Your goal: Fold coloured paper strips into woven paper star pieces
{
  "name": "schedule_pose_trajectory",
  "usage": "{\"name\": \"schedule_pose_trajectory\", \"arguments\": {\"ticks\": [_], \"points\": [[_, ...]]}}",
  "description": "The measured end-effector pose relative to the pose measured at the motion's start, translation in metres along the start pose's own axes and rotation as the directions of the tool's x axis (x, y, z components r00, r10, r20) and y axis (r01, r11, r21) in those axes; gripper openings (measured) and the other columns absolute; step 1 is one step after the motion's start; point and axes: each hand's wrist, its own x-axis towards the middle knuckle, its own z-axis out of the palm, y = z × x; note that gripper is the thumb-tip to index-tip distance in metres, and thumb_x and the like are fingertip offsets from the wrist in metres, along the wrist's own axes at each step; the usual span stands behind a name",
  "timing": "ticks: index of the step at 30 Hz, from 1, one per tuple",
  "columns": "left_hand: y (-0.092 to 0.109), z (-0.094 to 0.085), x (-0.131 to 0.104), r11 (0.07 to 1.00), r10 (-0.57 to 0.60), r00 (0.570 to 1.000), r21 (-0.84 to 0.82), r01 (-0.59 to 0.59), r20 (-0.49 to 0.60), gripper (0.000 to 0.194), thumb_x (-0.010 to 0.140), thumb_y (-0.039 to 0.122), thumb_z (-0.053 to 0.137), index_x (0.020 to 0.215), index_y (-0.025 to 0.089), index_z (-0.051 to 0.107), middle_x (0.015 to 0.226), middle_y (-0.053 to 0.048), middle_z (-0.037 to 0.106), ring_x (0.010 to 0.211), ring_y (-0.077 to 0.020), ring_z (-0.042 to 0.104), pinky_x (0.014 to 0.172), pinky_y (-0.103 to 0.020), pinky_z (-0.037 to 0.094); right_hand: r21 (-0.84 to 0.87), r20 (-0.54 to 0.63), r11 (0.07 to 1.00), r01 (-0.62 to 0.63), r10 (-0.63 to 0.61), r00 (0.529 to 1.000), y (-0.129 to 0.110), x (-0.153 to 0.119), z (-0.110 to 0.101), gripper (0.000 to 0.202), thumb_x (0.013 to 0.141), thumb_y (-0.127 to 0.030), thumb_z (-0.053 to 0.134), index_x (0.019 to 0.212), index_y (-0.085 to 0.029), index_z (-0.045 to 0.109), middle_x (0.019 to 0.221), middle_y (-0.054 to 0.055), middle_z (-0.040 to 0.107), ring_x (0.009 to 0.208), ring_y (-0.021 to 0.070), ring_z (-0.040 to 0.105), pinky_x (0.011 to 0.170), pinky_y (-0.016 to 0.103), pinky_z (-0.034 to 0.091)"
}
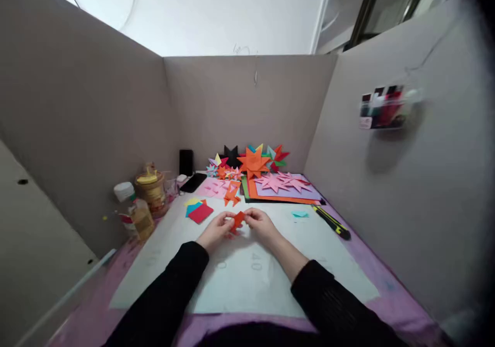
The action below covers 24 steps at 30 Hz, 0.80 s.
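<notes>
Grip: While the left hand (219,229) pinches the piece (238,219) at its left edge, the right hand (263,227) pinches it near the upper right corner, thumb and fingertip pressed together in each.
Piece: small, orange, creased, between the two hands over the middle of the sheet (278,290); its lower part is too blurred to read.
Handling: paper this small probably wants light fingertips; best let one hand steady it while the other works, line the edges up before pressing, and run each crease from the middle outward so the points come out sharp.
Caution: pulling both ways at once could tear a corner or skew the crease.
Beyond the left hand: red paper (200,213) overlapping blue paper (192,209), with the orange form (232,194) behind the piece.
Beyond the right hand: a turquoise scrap (300,214), then a cutter (331,223) near the right side of the table (386,285); the blade is best left clear of the elbow.
Back: pink stars (272,182) before a large orange star (253,162).
</notes>
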Motion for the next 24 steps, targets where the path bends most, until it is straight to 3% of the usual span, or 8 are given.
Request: {"name": "schedule_pose_trajectory", "arguments": {"ticks": [3,6,8,10,12,15,19,24], "points": [[-0.005,0.000,0.002,0.999,0.043,0.998,0.015,-0.043,-0.046,0.041,0.068,0.032,0.066,0.099,0.015,0.046,0.076,-0.005,0.064,0.055,-0.0107,0.058,0.048,-0.019,0.041,-0.073,-0.069,0.997,0.011,-0.016,0.997,0.000,0.000,0.001,0.016,0.072,-0.022,0.053,0.086,-0.018,0.059,0.071,0.000,0.055,0.061,0.0119,0.048,0.059,0.025,0.041],[-0.008,-0.002,0.004,0.997,0.071,0.985,0.027,-0.067,-0.160,0.046,0.062,0.026,0.070,0.100,0.016,0.046,0.072,-0.002,0.063,0.053,-0.0105,0.057,0.047,-0.019,0.040,-0.276,-0.132,0.954,0.117,-0.158,0.979,-0.006,-0.005,0.003,0.041,0.068,-0.011,0.049,0.108,-0.022,0.051,0.098,0.005,0.054,0.076,0.0153,0.052,0.065,0.029,0.044],[-0.009,-0.005,0.004,0.997,0.076,0.970,0.027,-0.072,-0.229,0.047,0.061,0.025,0.070,0.101,0.017,0.047,0.070,-0.002,0.063,0.051,-0.0103,0.056,0.047,-0.019,0.039,-0.468,-0.053,0.846,0.254,-0.314,0.948,-0.012,-0.011,0.005,0.050,0.064,-0.004,0.045,0.110,-0.024,0.050,0.114,0.008,0.047,0.093,0.0193,0.050,0.075,0.034,0.045],[-0.009,-0.006,0.005,0.997,0.081,0.963,0.010,-0.081,-0.256,0.045,0.062,0.025,0.069,0.101,0.016,0.047,0.068,-0.001,0.063,0.050,-0.0098,0.055,0.047,-0.019,0.038,-0.619,0.090,0.680,0.392,-0.435,0.896,-0.018,-0.016,0.008,0.051,0.063,0.000,0.045,0.106,-0.025,0.054,0.121,0.008,0.043,0.111,0.0234,0.040,0.091,0.043,0.037],[-0.008,-0.007,0.004,0.996,0.074,0.964,-0.022,-0.083,-0.257,0.045,0.062,0.024,0.069,0.100,0.016,0.047,0.067,-0.001,0.063,0.050,-0.0097,0.055,0.047,-0.019,0.038,-0.694,0.208,0.545,0.470,-0.474,0.856,-0.021,-0.018,0.010,0.046,0.065,0.000,0.049,0.101,-0.026,0.058,0.124,0.007,0.041,0.116,0.0254,0.035,0.096,0.047,0.031],[-0.008,-0.007,0.004,0.994,0.049,0.971,-0.084,-0.070,-0.234,0.047,0.061,0.022,0.070,0.101,0.016,0.047,0.069,-0.001,0.064,0.051,-0.0094,0.056,0.048,-0.019,0.039,-0.730,0.278,0.448,0.517,-0.496,0.823,-0.020,-0.017,0.013,0.029,0.069,-0.007,0.055,0.090,-0.026,0.063,0.122,0.006,0.043,0.115,0.0263,0.034,0.096,0.047,0.030],[-0.009,-0.007,0.005,0.989,0.018,0.978,-0.137,-0.047,-0.206,0.045,0.060,0.020,0.071,0.099,0.015,0.049,0.074,-0.003,0.065,0.055,-0.0099,0.057,0.049,-0.019,0.040,-0.725,0.231,0.476,0.497,-0.512,0.827,-0.015,-0.015,0.012,0.014,0.074,-0.015,0.057,0.079,-0.025,0.065,0.116,0.006,0.047,0.113,0.0255,0.037,0.096,0.046,0.031],[-0.008,-0.008,0.004,0.986,0.015,0.980,-0.160,-0.048,-0.198,0.042,0.059,0.024,0.073,0.094,0.014,0.052,0.076,-0.005,0.066,0.060,-0.0117,0.060,0.052,-0.019,0.041,-0.628,0.025,0.702,0.335,-0.412,0.911,-0.012,-0.013,0.009,0.009,0.074,-0.019,0.059,0.078,-0.024,0.065,0.117,0.007,0.046,0.112,0.0249,0.039,0.094,0.045,0.033]]}}
